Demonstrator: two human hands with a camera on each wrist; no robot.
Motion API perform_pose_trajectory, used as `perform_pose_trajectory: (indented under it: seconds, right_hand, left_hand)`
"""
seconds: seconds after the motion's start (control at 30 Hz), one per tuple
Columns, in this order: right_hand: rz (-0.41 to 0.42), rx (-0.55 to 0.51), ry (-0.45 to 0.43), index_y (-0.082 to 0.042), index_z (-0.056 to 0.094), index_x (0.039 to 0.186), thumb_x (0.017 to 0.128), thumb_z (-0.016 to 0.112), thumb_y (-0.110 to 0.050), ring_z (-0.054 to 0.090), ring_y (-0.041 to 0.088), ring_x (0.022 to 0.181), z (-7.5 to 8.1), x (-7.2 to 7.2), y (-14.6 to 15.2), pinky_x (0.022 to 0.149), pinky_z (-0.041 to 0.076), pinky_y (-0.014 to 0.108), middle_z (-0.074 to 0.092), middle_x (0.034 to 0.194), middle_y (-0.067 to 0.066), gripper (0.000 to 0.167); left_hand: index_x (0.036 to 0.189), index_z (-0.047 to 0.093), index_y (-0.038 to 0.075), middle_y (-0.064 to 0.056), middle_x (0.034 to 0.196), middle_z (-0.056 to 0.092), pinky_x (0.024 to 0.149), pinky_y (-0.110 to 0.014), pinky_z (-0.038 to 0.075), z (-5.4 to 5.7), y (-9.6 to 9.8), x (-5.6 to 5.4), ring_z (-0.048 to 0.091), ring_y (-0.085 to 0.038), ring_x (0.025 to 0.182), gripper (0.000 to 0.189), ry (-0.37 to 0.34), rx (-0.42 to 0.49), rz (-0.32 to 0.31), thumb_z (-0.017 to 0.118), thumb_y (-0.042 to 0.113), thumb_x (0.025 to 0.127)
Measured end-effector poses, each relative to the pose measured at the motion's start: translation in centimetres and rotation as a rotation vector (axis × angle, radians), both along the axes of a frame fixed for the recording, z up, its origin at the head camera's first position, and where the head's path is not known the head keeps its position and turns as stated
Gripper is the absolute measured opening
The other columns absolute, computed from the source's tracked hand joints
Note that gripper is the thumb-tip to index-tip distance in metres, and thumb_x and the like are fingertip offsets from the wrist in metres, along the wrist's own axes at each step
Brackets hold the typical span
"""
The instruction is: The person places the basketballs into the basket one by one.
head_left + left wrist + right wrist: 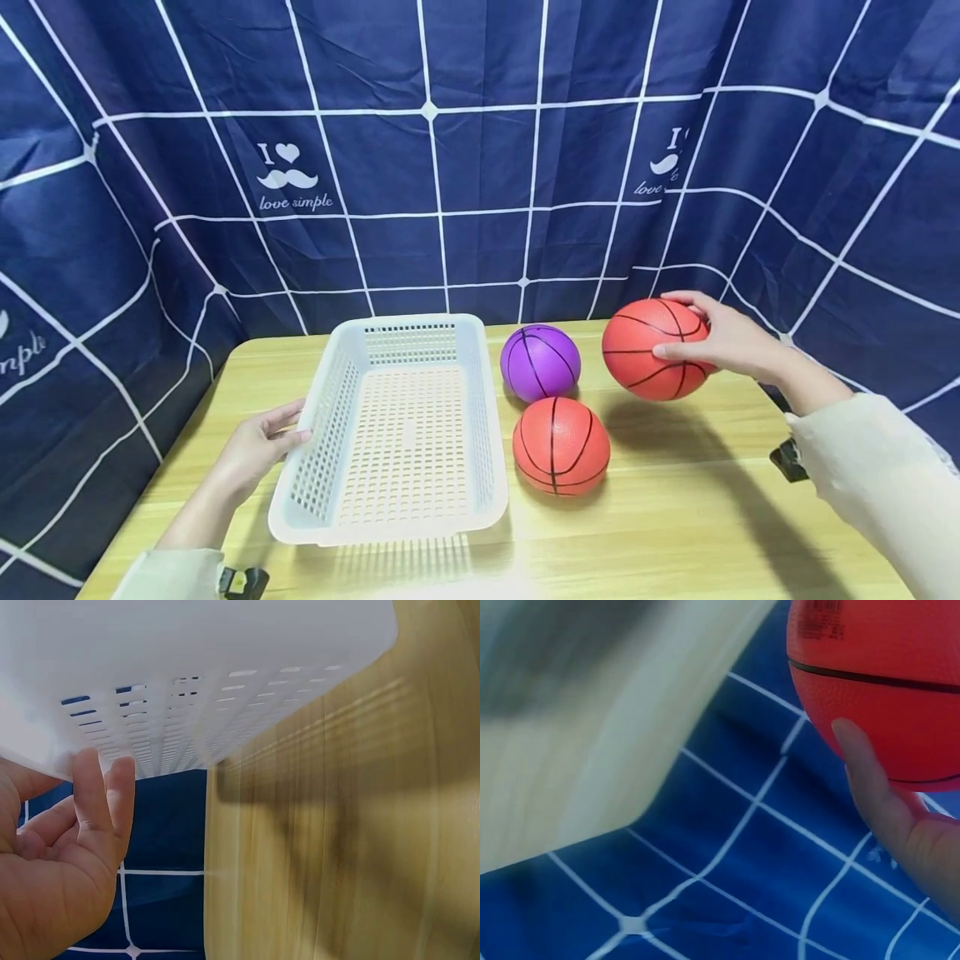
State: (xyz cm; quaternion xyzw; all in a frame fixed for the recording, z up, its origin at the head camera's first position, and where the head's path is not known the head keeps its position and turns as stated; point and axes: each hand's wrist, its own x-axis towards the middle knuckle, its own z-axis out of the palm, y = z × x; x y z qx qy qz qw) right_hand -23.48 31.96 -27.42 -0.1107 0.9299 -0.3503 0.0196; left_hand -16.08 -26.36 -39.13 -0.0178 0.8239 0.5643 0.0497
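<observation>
My right hand (723,337) grips a red toy basketball (651,350) from its right side, holding it up over the back right of the table; its shadow falls on the wood below. In the right wrist view the thumb lies along the red ball (885,712), near a printed label. At the left, my left hand (258,442) pinches the rim of a white plastic basket (491,450), thumb on the inner side. The left wrist view shows the fingers (91,787) against the outside of the perforated basket wall (225,690). Inside, the basket holds nothing.
Just right of the basket, a purple ball (540,363) sits behind a second red ball (561,447) on the wooden table (675,517). Dark blue curtains (480,167) with white grid lines hang along the back and both sides.
</observation>
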Motion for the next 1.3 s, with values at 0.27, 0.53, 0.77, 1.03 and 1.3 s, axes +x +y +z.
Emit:
perform_pose_trajectory:
  seconds: [0.27,0.53,0.77,1.03,1.3]
  right_hand:
    - [0.021,0.002,0.032,-0.013,0.03,0.147,0.078,0.079,-0.032,0.052,0.038,0.106,2.4,-1.9,-3.1,0.067,0.055,0.043,0.047,0.124,0.021,0.086]
    - [0.039,-0.027,0.048,-0.018,0.036,0.143,0.076,0.081,-0.035,0.053,0.036,0.106,3.7,-3.2,-7.2,0.067,0.055,0.043,0.05,0.121,0.018,0.083]
    - [0.086,-0.09,0.017,-0.019,0.037,0.142,0.075,0.081,-0.034,0.054,0.034,0.107,4.0,-4.3,-10.8,0.066,0.056,0.043,0.05,0.123,0.016,0.082]
    - [0.133,-0.113,-0.004,-0.021,0.037,0.141,0.074,0.081,-0.034,0.055,0.032,0.106,4.3,-5.5,-14.6,0.064,0.056,0.042,0.051,0.126,0.013,0.081]
    - [0.159,-0.159,-0.029,-0.022,0.038,0.141,0.072,0.082,-0.036,0.054,0.03,0.108,3.3,-6.5,-18.6,0.061,0.056,0.043,0.05,0.127,0.01,0.082]
  left_hand:
    - [0.143,0.034,-0.007,-0.03,0.138,0.043,0.076,-0.026,0.052,-0.2,-0.1,-0.1,0.062,-0.017,0.096,0.06,-0.003,-0.006,0.011,0.062,0.01,0.092]
    - [0.142,0.035,-0.008,-0.031,0.137,0.043,0.075,-0.027,0.052,-0.4,-0.1,0.0,0.062,-0.018,0.096,0.06,0.009,-0.002,0.009,0.063,0.01,0.092]
    - [0.143,0.034,-0.007,-0.03,0.137,0.044,0.076,-0.026,0.052,-0.3,-0.3,-0.1,0.062,-0.023,0.1,0.06,0.012,-0.027,0.01,0.062,0.01,0.092]
    - [0.142,0.034,-0.008,-0.03,0.137,0.043,0.075,-0.026,0.052,-0.3,-0.2,0.0,0.062,-0.021,0.099,0.061,0.016,-0.029,0.008,0.063,0.01,0.092]
    - [0.143,0.035,-0.007,-0.03,0.137,0.043,0.076,-0.025,0.051,-0.5,-0.2,0.0,0.061,-0.02,0.099,0.06,0.017,-0.031,0.014,0.062,0.009,0.092]
